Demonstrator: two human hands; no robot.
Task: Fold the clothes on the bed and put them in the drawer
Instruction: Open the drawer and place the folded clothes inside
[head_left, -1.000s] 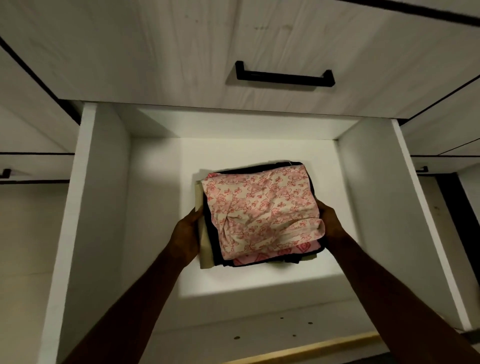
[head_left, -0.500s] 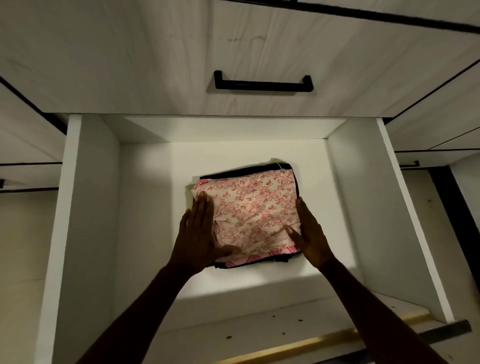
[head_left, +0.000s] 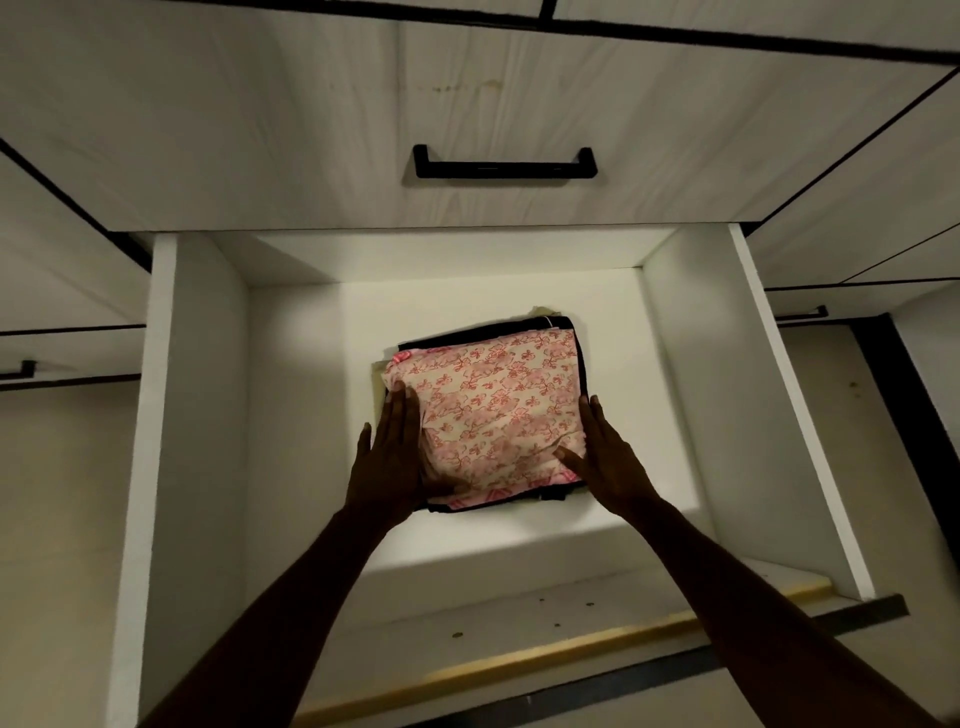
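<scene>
White drawer (head_left: 200, 415) is standing pulled out, and the stack (head_left: 493, 410) of folded clothes is sitting on its floor, about midway between the side walls, nearer the back. Pink floral piece is lying on top, black one under it, a cream edge is peeking out at the far and left sides.

Left hand (head_left: 389, 457) is lying flat against the stack's left edge, fingers straight and together, thumb tucked along the near corner; not curling round anything. Right hand (head_left: 602, 457) is doing the same on the right edge, fingers straight, thumb reaching onto the floral cloth. So the stack is sitting between the two palms, touching both, pressed rather than gripped.

Step in hand looks like squaring and settling the stack. To do it well: be pressing evenly from both sides so layers are lining up, keeping palms low so the bottom cream layer is moving with the rest, then smoothing the puffed floral top flat before letting go. Lifting the hands straight off should be avoiding dragging the top piece askew. Near-edge folds are sticking out a bit and probably need tucking.

Above, a closed drawer front with a black handle (head_left: 504, 166).
</scene>
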